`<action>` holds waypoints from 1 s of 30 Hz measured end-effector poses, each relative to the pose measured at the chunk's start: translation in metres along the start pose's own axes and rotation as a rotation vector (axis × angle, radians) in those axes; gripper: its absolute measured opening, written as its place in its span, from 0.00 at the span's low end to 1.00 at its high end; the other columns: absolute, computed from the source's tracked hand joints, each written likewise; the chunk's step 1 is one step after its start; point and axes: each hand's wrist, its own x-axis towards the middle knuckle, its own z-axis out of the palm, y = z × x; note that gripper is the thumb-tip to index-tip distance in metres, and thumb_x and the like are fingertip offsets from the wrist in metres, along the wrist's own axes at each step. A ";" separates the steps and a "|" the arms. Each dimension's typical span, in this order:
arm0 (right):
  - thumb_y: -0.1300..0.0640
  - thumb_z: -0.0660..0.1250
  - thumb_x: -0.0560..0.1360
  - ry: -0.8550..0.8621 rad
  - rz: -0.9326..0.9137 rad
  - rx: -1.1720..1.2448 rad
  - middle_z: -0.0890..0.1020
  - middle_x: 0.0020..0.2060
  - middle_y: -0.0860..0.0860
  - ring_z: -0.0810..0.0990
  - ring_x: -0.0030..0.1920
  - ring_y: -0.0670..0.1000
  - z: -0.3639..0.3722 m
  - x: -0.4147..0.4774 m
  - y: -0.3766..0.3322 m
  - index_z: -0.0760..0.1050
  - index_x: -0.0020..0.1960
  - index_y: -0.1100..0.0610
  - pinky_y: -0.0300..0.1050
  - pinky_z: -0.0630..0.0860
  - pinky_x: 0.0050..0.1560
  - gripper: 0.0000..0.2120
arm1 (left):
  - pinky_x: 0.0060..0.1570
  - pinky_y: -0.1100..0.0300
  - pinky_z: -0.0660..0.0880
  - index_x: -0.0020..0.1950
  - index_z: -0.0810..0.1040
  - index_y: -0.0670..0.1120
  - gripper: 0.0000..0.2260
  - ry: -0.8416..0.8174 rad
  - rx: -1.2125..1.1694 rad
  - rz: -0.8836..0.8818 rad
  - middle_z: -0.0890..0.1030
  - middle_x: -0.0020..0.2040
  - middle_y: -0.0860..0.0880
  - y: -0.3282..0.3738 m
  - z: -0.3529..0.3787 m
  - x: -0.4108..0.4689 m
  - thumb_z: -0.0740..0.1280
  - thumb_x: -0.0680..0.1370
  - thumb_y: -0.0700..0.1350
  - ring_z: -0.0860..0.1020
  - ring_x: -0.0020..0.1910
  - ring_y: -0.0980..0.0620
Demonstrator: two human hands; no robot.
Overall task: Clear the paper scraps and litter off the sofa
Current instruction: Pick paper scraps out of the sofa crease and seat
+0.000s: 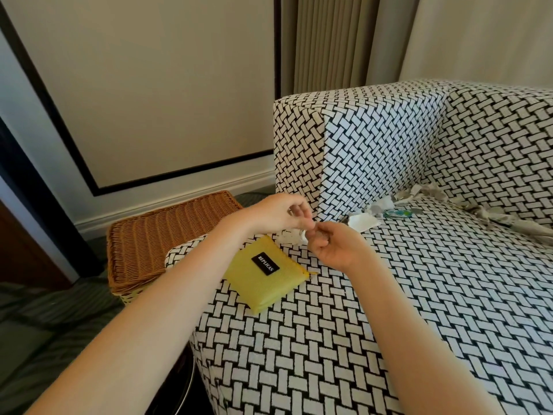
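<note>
Head view: left hand (276, 212) and right hand (332, 247) meet narrow-gripped at a crumpled white paper scrap (290, 236) just beyond the closed yellow fabric zip pouch (266, 275) on the black-and-white woven-pattern sofa (419, 295). I cannot tell whether either holds it. Torn grey-white scraps (366, 218) lie farther beyond the pouch. The brown wicker basket (161, 235) left of it hides its contents.

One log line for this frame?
left hand, right hand: meet at white scrap, grip unclear | remaining: scraps along sofa back crease | nearby: yellow pouch, wicker basket

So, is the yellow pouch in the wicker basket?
No, the pouch lies on the sofa, and the basket stands beside it.
</note>
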 end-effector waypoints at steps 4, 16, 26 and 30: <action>0.72 0.52 0.75 0.002 -0.025 -0.209 0.71 0.42 0.57 0.71 0.35 0.48 0.005 -0.003 0.004 0.67 0.58 0.65 0.35 0.74 0.24 0.14 | 0.65 0.52 0.65 0.66 0.69 0.54 0.25 -0.502 0.394 -0.254 0.70 0.67 0.49 -0.013 -0.021 -0.015 0.72 0.71 0.52 0.68 0.67 0.48; 0.74 0.52 0.77 -0.219 -0.065 -1.009 0.79 0.47 0.57 0.79 0.46 0.49 0.043 -0.024 -0.014 0.70 0.62 0.65 0.36 0.79 0.46 0.17 | 0.48 0.58 0.66 0.49 0.78 0.50 0.14 -0.056 0.344 -0.039 0.77 0.50 0.52 -0.021 -0.023 -0.033 0.76 0.66 0.47 0.72 0.52 0.51; 0.70 0.61 0.76 -0.174 -0.042 -1.598 0.80 0.39 0.52 0.79 0.38 0.46 0.078 -0.036 -0.022 0.74 0.60 0.68 0.31 0.78 0.39 0.14 | 0.55 0.56 0.68 0.42 0.77 0.52 0.08 -0.067 0.171 0.025 0.79 0.53 0.50 -0.020 -0.029 -0.037 0.74 0.69 0.42 0.73 0.55 0.52; 0.72 0.62 0.74 -0.143 -0.035 -1.525 0.79 0.37 0.54 0.79 0.30 0.44 0.076 -0.033 -0.022 0.71 0.64 0.66 0.31 0.78 0.33 0.18 | 0.56 0.59 0.66 0.48 0.78 0.50 0.04 -0.126 0.095 -0.004 0.76 0.47 0.58 -0.025 -0.028 -0.034 0.64 0.78 0.45 0.73 0.54 0.55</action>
